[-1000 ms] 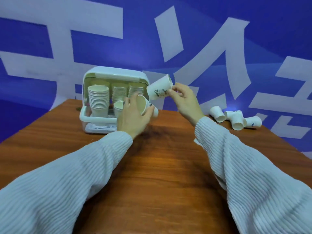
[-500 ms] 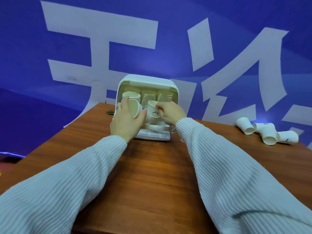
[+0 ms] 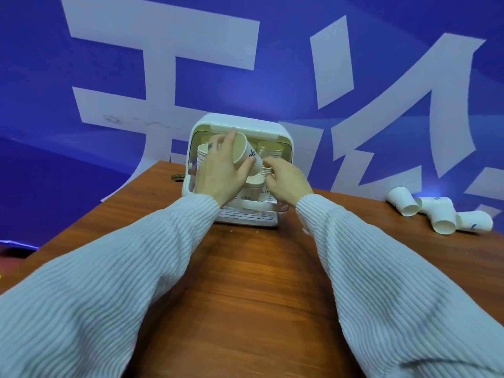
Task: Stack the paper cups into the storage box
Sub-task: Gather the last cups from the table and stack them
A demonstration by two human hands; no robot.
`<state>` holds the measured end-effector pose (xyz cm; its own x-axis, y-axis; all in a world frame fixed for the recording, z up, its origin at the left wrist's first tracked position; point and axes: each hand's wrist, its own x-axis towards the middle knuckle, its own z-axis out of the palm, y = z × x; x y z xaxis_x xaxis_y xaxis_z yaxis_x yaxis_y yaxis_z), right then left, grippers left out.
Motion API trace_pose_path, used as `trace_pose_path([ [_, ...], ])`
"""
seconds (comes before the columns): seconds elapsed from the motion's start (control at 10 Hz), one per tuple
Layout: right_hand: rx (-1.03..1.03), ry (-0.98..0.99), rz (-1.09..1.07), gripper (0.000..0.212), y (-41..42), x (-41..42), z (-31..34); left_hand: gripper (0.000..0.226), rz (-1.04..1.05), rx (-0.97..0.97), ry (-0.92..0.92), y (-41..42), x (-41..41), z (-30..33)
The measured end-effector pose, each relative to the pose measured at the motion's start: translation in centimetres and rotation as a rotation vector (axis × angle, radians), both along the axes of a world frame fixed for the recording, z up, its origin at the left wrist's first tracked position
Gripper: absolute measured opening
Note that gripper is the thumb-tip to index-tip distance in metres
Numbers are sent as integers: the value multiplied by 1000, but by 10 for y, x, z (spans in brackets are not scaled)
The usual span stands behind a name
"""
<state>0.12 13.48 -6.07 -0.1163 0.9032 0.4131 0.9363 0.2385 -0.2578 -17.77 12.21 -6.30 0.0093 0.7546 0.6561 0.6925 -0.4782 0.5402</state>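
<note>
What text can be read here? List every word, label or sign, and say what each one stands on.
"ELLO", partly hidden: on a paper cup standing in the storage box, below the right hand.
"lo", a fragment in blue: on the paper cup held by the left hand.
Blue marks on the loose cups lying on the table: too small to read.
Large white strokes on the blue backdrop: cropped, not readable as whole characters.

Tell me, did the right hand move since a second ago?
Yes. The right hand went from up beside the storage box, holding a cup, down into its open front.
</note>
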Motion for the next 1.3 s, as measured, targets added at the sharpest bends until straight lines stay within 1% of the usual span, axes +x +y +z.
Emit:
trace_pose_path([
  [0.1, -10, 85, -18, 47, -5, 8, 0, 71, -26, 30, 75, 10, 11, 7],
  [0.2, -31, 137, -20, 42, -12, 14, -7, 67, -24, -15, 216, 27, 21, 5],
  [0.3, -16, 109, 1, 40, -20, 21, -13, 63, -44, -175, 420, 42, 31, -5],
  [0.4, -12, 101, 11, 39, -24, 31, -17, 61, 1, -293, 604, 44, 40, -27],
  [0.5, -13, 116, -13, 40, -31, 41, -17, 69, 23, -312, 628, 42, 43, -39],
  [0.6, -21, 155, -42, 39, -39, 54, -19, 79, 38, -321, 621, 36, 46, -34],
  [0.7, -16, 201, -84, 38, -48, 73, -23, 63, 47, -65, 518, 21, 63, -30],
  [0.8, -36, 259, -157, 38, -60, 99, -29, 55, -116, 27, 454, 1, 103, -31],
  [0.9, -47, 329, -252, 38, -83, 134, -33, 56, -257, 29, 409, -19, 157, -39],
  [1.0, -53, 453, -393, 37, -103, 183, -42, 56, -358, 22, 397, -37, 213, -53],
  [1.2, 92, 658, -682, 40, -141, 283, -38, 56, -531, -65, 331, -53, 311, -70],
  [1.3, 104, 629, -763, 45, -130, 328, -37, 54, -566, -122, 299, -45, 355, -77],
])
